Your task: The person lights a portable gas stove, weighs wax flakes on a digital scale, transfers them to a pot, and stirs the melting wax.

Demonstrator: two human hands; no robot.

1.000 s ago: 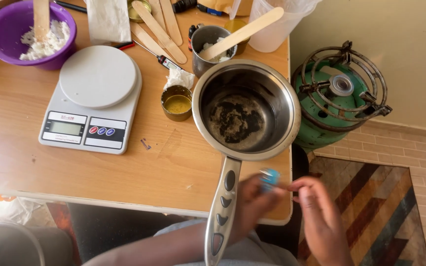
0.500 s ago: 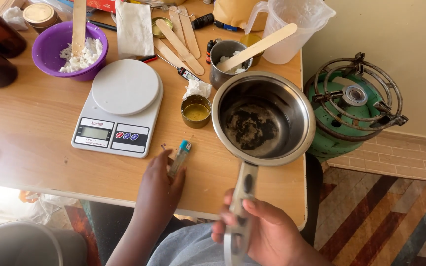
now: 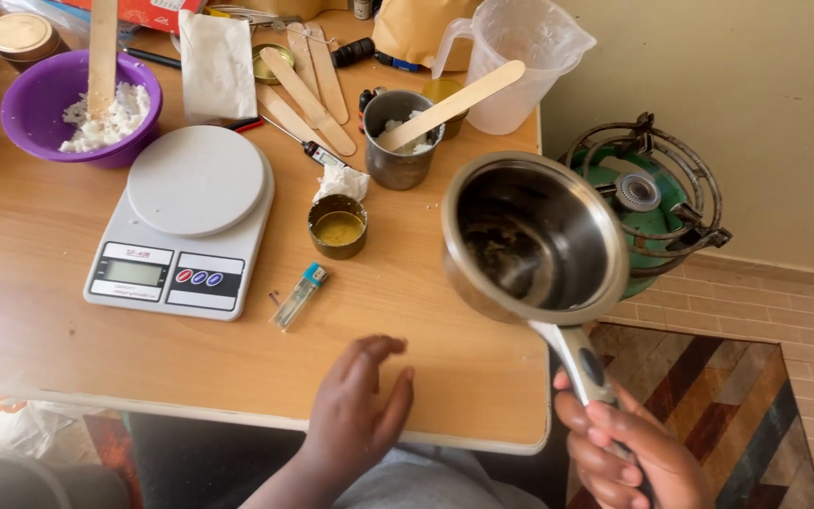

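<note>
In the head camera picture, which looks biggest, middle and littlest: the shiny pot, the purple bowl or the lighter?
1. Shiny pot, largest, though it is lifted nearer the camera by the right hand, which may exaggerate its size.
2. Purple bowl.
3. Lighter, clearly smallest.

- Round steel saucepan, right of centre: shiny brushed metal, its inside base stained dark.
- Long pan handle: smooth grey plastic or metal, hard to tell which.
- Pale laminate wooden table: smooth, matt.
- White plastic kitchen scale, left of centre: glossy.
- Flat wooden stirring sticks, top centre: bare, matt.
</note>
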